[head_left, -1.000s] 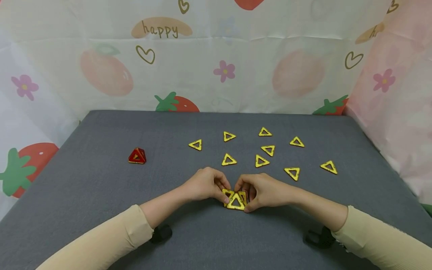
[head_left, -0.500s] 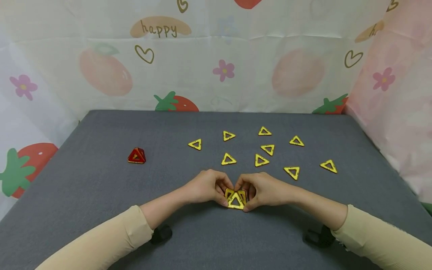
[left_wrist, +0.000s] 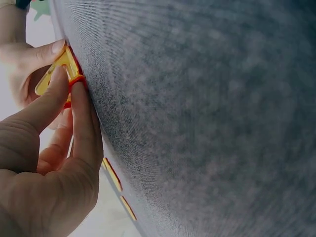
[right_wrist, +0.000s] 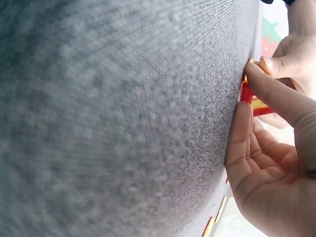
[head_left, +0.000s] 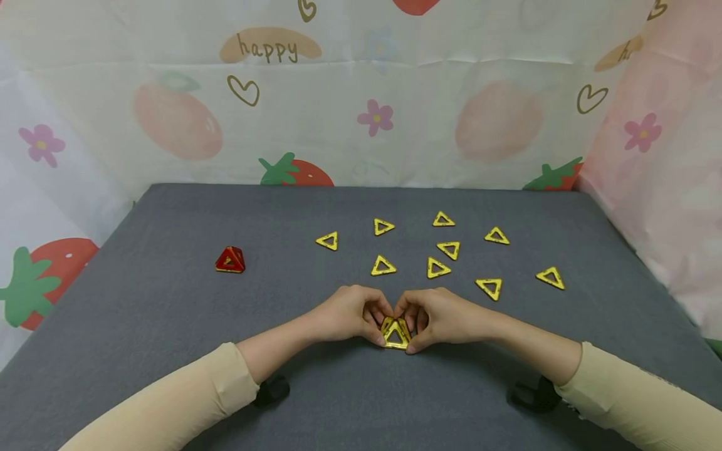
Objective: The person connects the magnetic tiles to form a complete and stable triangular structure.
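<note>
Several triangular magnetic tiles (head_left: 397,346), yellow on the outer face, lean together into a small pyramid at the near middle of the table in the head view. My left hand (head_left: 351,315) pinches the pyramid's left side between thumb and fingers. On the right side, my right hand (head_left: 448,318) grips it in the same way. In the left wrist view a yellow tile (left_wrist: 75,65) with red edges shows beyond the left fingertips. Red edges of the tiles (right_wrist: 246,94) show between the right thumb and fingers in the right wrist view. Fingers hide the pyramid's back.
A red pyramid (head_left: 237,257) of similar tiles stands at the left of the grey table (head_left: 141,313). Several loose yellow triangle tiles (head_left: 384,272) lie flat beyond my hands, spread toward the right. A printed cloth (head_left: 316,125) hangs behind the table.
My left hand has shifted slightly right, tilting the left tile inward against the others. The side tiles now lean closer together into a narrower pyramid. The right hand stays nearly still.
</note>
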The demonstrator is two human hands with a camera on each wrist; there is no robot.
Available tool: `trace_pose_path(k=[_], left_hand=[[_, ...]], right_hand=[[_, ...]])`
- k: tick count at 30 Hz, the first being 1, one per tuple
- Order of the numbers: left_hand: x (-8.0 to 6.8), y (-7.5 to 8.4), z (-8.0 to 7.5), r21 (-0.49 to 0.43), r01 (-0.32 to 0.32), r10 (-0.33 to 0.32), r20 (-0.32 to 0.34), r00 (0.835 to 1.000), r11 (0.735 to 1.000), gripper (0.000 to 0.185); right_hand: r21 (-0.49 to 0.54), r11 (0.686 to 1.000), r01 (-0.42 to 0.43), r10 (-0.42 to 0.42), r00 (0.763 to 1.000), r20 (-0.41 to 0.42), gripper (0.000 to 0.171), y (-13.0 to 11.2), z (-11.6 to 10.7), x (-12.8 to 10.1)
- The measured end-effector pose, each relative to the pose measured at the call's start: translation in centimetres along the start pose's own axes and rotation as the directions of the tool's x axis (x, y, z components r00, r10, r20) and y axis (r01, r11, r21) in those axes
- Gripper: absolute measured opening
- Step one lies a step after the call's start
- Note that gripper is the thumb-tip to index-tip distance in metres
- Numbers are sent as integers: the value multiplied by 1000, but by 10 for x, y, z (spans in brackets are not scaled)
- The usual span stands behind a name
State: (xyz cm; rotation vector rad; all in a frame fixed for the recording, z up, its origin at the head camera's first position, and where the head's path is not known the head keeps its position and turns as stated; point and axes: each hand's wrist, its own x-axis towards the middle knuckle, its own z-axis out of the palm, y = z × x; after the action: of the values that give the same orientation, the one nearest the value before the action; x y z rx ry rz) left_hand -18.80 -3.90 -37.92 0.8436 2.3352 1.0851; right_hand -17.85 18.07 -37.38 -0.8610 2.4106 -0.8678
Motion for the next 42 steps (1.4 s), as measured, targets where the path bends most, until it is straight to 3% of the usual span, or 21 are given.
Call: trace_pose_path(k=[25, 42], left_hand=[[-1, 6, 4, 108, -56, 58, -13, 998, 993, 34], [-2, 5, 5, 64, -46, 46, 10, 999, 997, 34]], right_hand=[[-27, 999, 22, -22, 1000, -19, 46, -1, 2, 2], [-14, 1000, 2, -2, 1000, -8, 47, -2, 1, 1]])
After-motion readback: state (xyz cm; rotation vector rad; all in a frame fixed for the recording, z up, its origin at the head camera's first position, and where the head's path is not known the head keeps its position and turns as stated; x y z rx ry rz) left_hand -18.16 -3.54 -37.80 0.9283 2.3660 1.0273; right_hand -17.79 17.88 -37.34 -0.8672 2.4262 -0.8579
